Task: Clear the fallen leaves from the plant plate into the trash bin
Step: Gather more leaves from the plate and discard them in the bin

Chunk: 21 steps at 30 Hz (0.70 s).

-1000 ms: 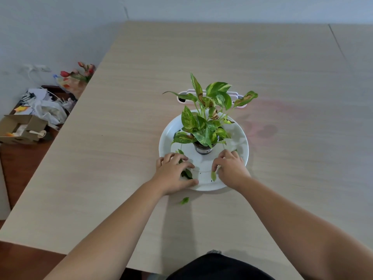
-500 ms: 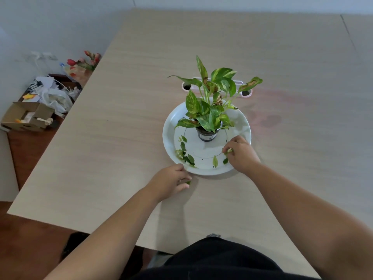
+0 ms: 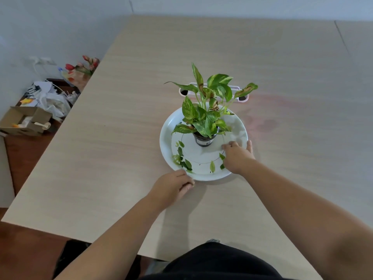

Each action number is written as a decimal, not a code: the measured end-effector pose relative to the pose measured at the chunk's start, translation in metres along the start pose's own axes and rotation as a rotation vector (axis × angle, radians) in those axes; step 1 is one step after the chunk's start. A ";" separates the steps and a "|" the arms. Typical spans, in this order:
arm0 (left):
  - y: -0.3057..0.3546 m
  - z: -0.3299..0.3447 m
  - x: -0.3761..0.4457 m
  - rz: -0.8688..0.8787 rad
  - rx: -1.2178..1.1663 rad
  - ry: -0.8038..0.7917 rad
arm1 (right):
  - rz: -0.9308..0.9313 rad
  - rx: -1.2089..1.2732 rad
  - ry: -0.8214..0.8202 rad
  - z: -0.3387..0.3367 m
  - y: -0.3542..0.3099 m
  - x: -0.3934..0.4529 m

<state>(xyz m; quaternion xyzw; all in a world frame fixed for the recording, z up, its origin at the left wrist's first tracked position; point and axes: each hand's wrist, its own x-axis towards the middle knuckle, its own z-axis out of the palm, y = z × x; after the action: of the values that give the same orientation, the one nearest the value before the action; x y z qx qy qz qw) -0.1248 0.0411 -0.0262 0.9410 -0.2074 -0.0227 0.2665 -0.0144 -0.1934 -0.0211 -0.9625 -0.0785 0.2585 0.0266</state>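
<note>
Leaves [image 3: 182, 158] are now lying uncovered on the near-left part of the plate [image 3: 167, 128], because the left hand [image 3: 173, 186] has been pulling back off the rim since a second ago and is now resting on the tabletop [image 3: 101, 158] just in front of it. Its fingers are curling under with the tips together; half a second ago they were closing on a stray leaf beside the rim, and that leaf is no longer showing, so I am judging that it is sitting in this hand, though I cannot tell for certain. Meanwhile the right hand [image 3: 238, 156] has been sliding along the rim toward the far-right side and is now lying flat on the plate, fingers loosely spread and reaching toward the pot [image 3: 204, 140], gripping nothing that I can see. Two or three more leaves are lying just beside its wrist on the near side.

For the task, this is meaning little progress: most of the fallen leaves are remaining on the plate, which is sitting near the middle of the tabletop, closer to the near edge. No trash bin is showing; off the left edge, on the floor, a cardboard box [image 3: 24, 122] and crumpled papers [image 3: 50, 98] are piling up.
</note>
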 end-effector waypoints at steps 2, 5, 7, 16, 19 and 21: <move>0.001 -0.008 0.014 -0.017 -0.015 0.083 | 0.009 -0.026 0.035 0.003 -0.006 -0.004; -0.009 -0.021 0.040 -0.127 0.074 0.055 | -0.020 -0.069 0.049 0.002 -0.018 -0.011; -0.018 -0.027 0.054 -0.192 0.179 -0.075 | -0.061 -0.066 0.037 0.001 -0.021 -0.011; -0.030 -0.022 0.079 -0.282 0.429 -0.314 | 0.004 -0.023 0.167 -0.009 0.006 0.006; -0.031 -0.016 0.078 -0.288 0.347 -0.246 | -0.024 -0.040 0.172 -0.006 0.007 0.009; -0.033 -0.014 0.076 -0.268 0.323 -0.202 | -0.021 -0.004 0.191 -0.004 0.007 0.009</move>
<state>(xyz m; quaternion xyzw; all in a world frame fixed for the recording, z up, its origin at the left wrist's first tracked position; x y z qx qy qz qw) -0.0409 0.0432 -0.0257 0.9835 -0.1072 -0.1183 0.0849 -0.0040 -0.1993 -0.0227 -0.9819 -0.0862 0.1649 0.0348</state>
